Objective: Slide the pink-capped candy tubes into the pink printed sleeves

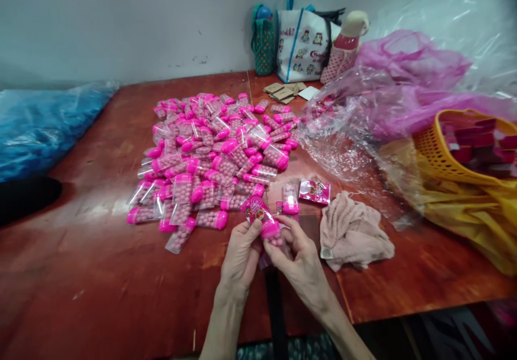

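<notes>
A pink-capped container [270, 229] sits between left hand [243, 248] and right hand [299, 258], seemingly gripped by both.

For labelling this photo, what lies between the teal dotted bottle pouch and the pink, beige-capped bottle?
A white, boxy, blue-trimmed bag stands there in the head view.

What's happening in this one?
A person's left hand and right hand hold a pink-capped container of small pink balls just above the table. A printed pink wrapper is at its cap end; whether it is attached is unclear. A pile of similar containers lies beyond the hands. To the right are a crumpled cloth and a yellow basket holding dark pink pieces.
</notes>
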Demonstrator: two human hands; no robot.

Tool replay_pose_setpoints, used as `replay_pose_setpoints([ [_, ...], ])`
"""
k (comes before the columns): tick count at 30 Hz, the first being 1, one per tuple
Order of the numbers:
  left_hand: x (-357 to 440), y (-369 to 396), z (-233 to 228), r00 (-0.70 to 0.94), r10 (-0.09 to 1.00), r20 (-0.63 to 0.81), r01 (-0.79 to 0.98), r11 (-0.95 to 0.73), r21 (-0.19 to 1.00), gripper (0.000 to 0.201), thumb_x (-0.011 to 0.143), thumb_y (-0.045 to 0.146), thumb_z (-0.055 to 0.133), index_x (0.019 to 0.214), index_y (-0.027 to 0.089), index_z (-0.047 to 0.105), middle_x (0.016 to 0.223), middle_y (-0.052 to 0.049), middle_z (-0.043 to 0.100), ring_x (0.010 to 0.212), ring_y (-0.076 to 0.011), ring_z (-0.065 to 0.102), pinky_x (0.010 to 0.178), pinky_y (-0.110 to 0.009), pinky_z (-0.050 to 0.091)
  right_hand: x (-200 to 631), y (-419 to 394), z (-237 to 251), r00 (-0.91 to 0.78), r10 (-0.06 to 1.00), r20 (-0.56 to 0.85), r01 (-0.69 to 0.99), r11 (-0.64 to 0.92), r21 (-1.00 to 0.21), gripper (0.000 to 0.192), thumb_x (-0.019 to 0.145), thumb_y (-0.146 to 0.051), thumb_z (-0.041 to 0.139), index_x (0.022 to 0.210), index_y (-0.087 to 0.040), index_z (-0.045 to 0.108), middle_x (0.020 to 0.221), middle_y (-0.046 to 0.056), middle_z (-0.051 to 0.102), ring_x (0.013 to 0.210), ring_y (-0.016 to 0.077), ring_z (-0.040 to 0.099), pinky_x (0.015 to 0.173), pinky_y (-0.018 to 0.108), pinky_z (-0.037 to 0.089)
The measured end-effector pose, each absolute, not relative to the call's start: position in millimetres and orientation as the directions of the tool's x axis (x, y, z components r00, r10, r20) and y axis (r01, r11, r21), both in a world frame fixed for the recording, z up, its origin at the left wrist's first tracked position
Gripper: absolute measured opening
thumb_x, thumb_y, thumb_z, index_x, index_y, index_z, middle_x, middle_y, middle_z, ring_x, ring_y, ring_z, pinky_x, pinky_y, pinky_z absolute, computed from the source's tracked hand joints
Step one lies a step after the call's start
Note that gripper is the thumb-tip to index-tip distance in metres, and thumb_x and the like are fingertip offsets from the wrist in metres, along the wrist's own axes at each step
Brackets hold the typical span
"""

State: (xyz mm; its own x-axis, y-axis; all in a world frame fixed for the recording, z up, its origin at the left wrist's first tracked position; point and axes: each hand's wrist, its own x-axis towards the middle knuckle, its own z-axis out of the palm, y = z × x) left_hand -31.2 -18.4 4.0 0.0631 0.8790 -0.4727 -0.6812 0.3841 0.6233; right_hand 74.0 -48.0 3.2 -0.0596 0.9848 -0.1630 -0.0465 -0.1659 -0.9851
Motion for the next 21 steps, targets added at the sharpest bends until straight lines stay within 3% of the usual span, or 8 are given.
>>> replay_pose_setpoints([
  [8,-27,-26,6,0.128,0.868,-0.481,-0.693,0.425,0.583,0.025,0.066,0.032,0.072,0.078,0.01,0.069,0.066,-0.006,0.068,0.064,-0.0196,0.064,0.066,-0.033,0.052,77,-51,9,-0.078,0.974,-0.21,-0.116,-0.218,-0.969,0.02,0.078,-0.03,0.061,0.09,-0.015,0.058,0.067,-0.003,0.05,0.057,0.0081,0.042,0.052,0.019,0.036],
  [12,-29,-28,7,0.171,0.863,-0.475,-0.657,0.459,0.598,0.03,0.071,0.035,0.067,0.085,0.009,0.069,0.073,-0.009,0.07,0.069,-0.0211,0.065,0.067,-0.033,0.052,80,-54,14,-0.128,0.976,-0.177,-0.002,-0.179,-0.984,0.018,0.083,-0.032,0.053,0.081,-0.015,0.057,0.064,-0.004,0.043,0.057,0.008,0.038,0.052,0.019,0.033],
  [17,-31,-30,14,0.098,0.903,-0.418,-0.574,0.394,0.718,0.014,0.069,0.022,0.07,0.077,0.011,0.071,0.065,-0.007,0.069,0.064,-0.0191,0.065,0.062,-0.03,0.051,87,-56,21,-0.207,0.973,-0.101,0.216,-0.056,-0.975,0.013,0.086,-0.025,0.048,0.076,-0.018,0.048,0.063,-0.005,0.042,0.056,0.0082,0.037,0.052,0.02,0.029],
  [21,-30,-30,16,0.131,0.907,-0.399,-0.591,0.395,0.704,0.022,0.068,0.028,0.07,0.081,0.011,0.071,0.07,-0.008,0.07,0.061,-0.0183,0.064,0.057,-0.028,0.051,91,-54,28,-0.24,0.967,-0.089,0.206,-0.038,-0.978,0.01,0.087,-0.026,0.048,0.082,-0.018,0.051,0.068,-0.004,0.045,0.06,0.0091,0.041,0.057,0.02,0.032],
])
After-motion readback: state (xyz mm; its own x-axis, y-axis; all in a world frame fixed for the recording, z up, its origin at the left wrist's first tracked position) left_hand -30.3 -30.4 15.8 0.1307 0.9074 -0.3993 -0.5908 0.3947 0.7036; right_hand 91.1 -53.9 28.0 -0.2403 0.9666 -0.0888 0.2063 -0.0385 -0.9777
